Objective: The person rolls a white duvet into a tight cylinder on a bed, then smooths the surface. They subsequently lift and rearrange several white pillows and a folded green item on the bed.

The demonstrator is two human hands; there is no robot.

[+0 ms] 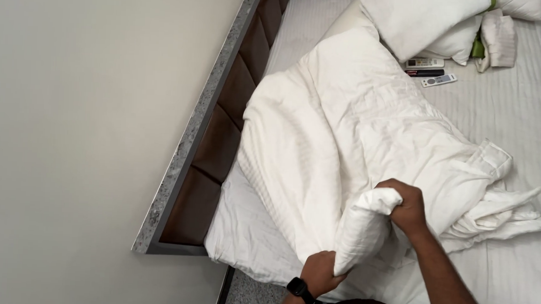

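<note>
A bulky white duvet lies heaped across the bed. My left hand, with a black watch on the wrist, is closed on the lower end of a bunched fold of the duvet. My right hand is closed on the upper end of the same fold, a little higher and to the right. The fold stands up between the two hands.
The bed has a white striped sheet and a brown padded headboard along a plain wall. White pillows lie at the far end, with three remote controls beside them. A crumpled white cloth trails to the right.
</note>
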